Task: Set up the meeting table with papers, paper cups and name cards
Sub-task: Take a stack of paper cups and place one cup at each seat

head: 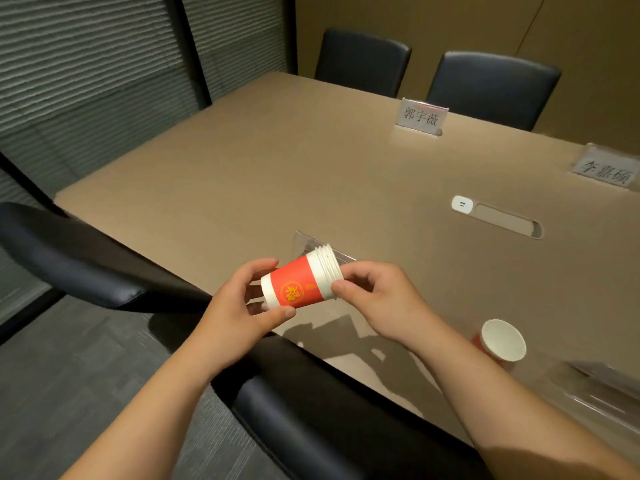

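Cups: nested stack (300, 279) sideways over near surface edge, left hand (242, 303) clasping base, right hand (377, 292) pinching rims. Light, crushable; peel by rim.

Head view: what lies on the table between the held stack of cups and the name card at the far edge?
Nothing but bare tabletop between the cup stack and the far name card; a clear stand sits directly behind the stack.

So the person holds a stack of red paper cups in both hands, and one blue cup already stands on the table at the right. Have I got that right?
Nearly. The head view shows the stack of cups held by the left hand and right hand, but the single cup on the table is red and white, not blue.
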The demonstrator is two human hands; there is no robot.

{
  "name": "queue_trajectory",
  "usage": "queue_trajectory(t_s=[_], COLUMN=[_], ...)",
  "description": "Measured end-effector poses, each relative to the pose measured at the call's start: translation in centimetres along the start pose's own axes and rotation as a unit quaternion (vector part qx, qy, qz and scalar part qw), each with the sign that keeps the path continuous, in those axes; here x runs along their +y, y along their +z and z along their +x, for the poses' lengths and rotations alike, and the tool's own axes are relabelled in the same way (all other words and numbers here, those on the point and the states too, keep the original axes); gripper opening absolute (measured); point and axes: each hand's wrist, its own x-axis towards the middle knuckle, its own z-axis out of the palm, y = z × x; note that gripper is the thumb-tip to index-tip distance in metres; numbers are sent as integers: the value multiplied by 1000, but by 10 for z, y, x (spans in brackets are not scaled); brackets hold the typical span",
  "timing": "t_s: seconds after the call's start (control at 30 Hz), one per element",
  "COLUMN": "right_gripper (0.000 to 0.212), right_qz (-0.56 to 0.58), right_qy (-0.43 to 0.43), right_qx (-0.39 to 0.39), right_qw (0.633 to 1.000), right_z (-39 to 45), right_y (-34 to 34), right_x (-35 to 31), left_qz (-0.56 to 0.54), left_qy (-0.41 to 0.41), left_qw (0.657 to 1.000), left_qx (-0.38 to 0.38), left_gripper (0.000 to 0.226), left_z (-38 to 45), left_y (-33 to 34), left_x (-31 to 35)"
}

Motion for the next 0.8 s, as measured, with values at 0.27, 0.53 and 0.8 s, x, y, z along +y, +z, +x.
queue_trajectory(t_s=[0.27,0.53,0.8], right_gripper=[20,15,14], right_qz=[63,61,-45], right_qy=[-23,-25,4], right_qx=[40,72,159], right_qw=[997,995,986], right_z=[56,124,247], right_y=[112,166,180], right_x=[-75,-104,-61], left_qz=[-15,17,54], left_qy=[45,61,12], left_qw=[999,998,998], left_qx=[2,5,28], left_gripper=[56,52,52], left_z=[12,53,150], left_y=[-153,-238,-301], left_x=[-17,-41,-79])
